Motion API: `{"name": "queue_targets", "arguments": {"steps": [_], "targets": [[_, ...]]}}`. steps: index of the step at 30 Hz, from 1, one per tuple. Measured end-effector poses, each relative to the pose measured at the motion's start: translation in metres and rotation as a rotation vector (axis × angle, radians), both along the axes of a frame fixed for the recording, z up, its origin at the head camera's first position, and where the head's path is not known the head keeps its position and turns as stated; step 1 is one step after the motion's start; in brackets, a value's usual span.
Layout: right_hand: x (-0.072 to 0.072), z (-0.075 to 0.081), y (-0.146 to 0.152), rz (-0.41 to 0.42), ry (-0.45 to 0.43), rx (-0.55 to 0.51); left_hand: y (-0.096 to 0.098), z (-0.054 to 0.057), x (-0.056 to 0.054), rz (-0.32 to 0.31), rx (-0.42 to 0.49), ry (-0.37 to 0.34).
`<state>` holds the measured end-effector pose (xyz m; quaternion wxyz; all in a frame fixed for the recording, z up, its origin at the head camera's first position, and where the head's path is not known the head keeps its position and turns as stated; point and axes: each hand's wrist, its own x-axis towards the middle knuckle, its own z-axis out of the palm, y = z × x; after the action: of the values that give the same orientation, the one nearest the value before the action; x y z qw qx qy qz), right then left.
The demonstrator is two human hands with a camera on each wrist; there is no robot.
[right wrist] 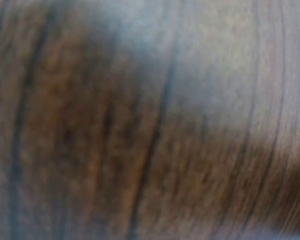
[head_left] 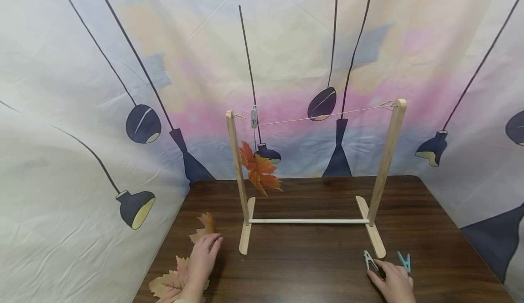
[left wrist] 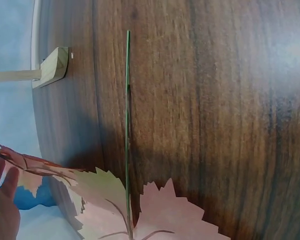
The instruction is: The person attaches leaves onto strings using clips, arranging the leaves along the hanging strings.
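Note:
On the left side of the table, my left hand (head_left: 203,256) pinches an orange-and-tan artificial maple leaf (head_left: 208,222). In the left wrist view the fingertips (left wrist: 9,182) are at that leaf's edge. A paler pink-and-tan maple leaf (head_left: 167,285) lies under the left forearm, its green stem (left wrist: 128,110) pointing away across the wood. At the right, my right hand (head_left: 395,281) pinches a light grey clothespin (head_left: 370,260) between thumb and index finger. A blue clothespin (head_left: 404,262) lies just beyond that hand's knuckles. Only blurred tabletop shows in the right wrist view.
A wooden stand (head_left: 385,171) with two posts rises from the table (head_left: 303,266). A thin string (head_left: 294,120) spans its tops. There a grey clothespin (head_left: 254,117) hangs with an orange maple leaf (head_left: 262,171) below it. A white rod (head_left: 309,221) joins the feet.

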<state>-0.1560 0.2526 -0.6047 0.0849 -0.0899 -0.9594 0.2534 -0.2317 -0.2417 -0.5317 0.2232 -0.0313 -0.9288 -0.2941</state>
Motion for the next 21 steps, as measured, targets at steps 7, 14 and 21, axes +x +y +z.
{"name": "queue_targets", "arguments": {"steps": [7,14,21], "targets": [[0.001,-0.001,0.001,0.01,0.007,-0.015,0.001,-0.004,-0.004,-0.051,-0.089,0.064],[0.0,-0.002,0.001,-0.007,0.035,-0.011,0.0,-0.011,-0.01,-0.081,-0.206,0.303],[0.0,-0.002,0.001,0.002,0.032,-0.024,0.003,-0.014,-0.011,-0.104,-0.17,0.408]]}}
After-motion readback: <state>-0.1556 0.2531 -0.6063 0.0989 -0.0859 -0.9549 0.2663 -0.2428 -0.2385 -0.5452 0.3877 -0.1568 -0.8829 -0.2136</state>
